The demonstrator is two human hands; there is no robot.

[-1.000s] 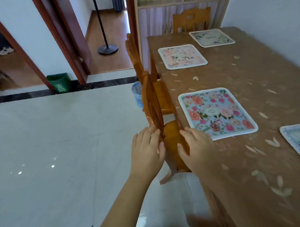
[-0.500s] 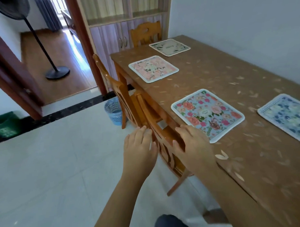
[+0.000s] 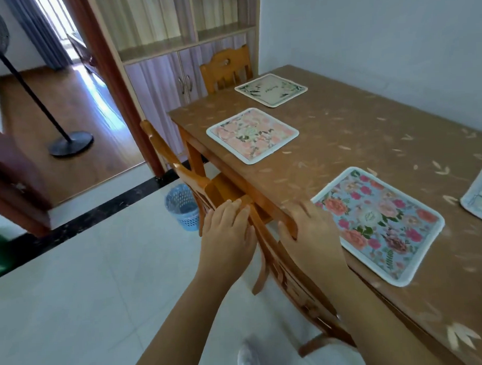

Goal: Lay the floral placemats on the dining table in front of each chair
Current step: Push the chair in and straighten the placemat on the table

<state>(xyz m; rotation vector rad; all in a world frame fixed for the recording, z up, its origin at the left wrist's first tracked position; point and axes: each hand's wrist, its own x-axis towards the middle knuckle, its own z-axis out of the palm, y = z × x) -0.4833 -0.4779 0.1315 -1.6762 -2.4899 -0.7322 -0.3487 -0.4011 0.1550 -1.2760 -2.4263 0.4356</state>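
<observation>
placemats [image 3: 378,224] lie flat along this side of the bench [image 3: 369,139]. the blue flowered one is just beyond my right hand [image 3: 310,234], a pink mat [image 3: 252,135] sits further along, a cream mat [image 3: 270,89] faces the end chair [image 3: 225,65], and the corner of a fourth mat [image 3: 480,195] shows at the right edge of view.

both hands are on the near chair [image 3: 290,284]. my left hand [image 3: 226,237] has its fingers laid fairly straight against the top rail. my right thumb hooks round the rail, and the rest of those fingers are blurred over the bench edge.

i judge the laying on this side done, and the step in hand is squaring this chair to the blue mat. the next move calls for a straight push inward, with my right fingers lifted clear first, because the rail is close to the bench edge and could nip them.

the tiled floor [image 3: 88,297] on my left gives wide room to step. the blue bin [image 3: 182,206] stands just beside the second chair [image 3: 176,168], and my shoe [image 3: 247,357] is near the chair's leg.
</observation>
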